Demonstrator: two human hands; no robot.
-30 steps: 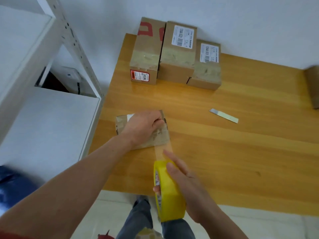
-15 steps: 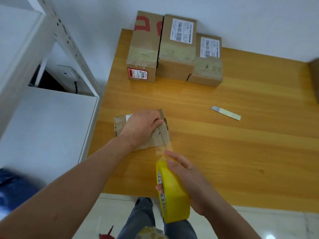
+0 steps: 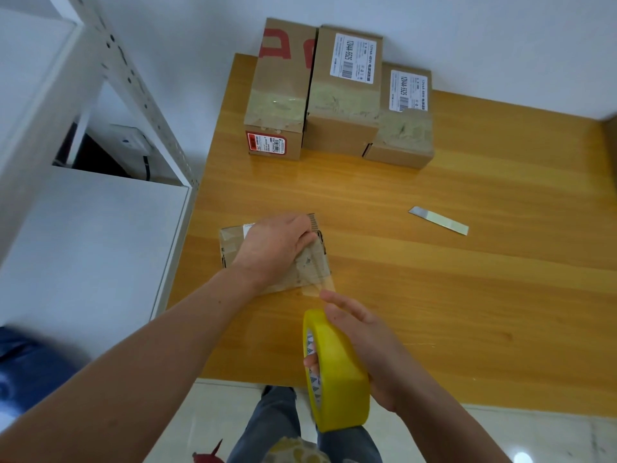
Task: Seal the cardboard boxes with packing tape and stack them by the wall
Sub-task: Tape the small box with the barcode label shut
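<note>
A small flat cardboard box [image 3: 312, 274] lies near the left front of the wooden table [image 3: 467, 295]. My left hand [image 3: 277, 247] presses flat on its top, covering most of it. My right hand [image 3: 364, 342] grips a yellow roll of packing tape [image 3: 337, 372] just in front of the box, held on edge. A clear strip of tape [image 3: 319, 289] runs from the roll onto the box's near right corner. Three taped boxes stand against the wall: a left one [image 3: 278, 98] with red print, a middle one [image 3: 344, 95] and a lower right one [image 3: 402, 128].
A thin metal blade [image 3: 439, 220] lies on the table to the right of the small box. A white metal shelf unit [image 3: 83, 182] stands close along the table's left edge. Another cardboard box edge [image 3: 611, 135] shows at the far right. My legs are below the table's front edge.
My right hand has brought the tape roll closer to the box, so the stretched strip is shorter. My left hand stays pressed on the box.
</note>
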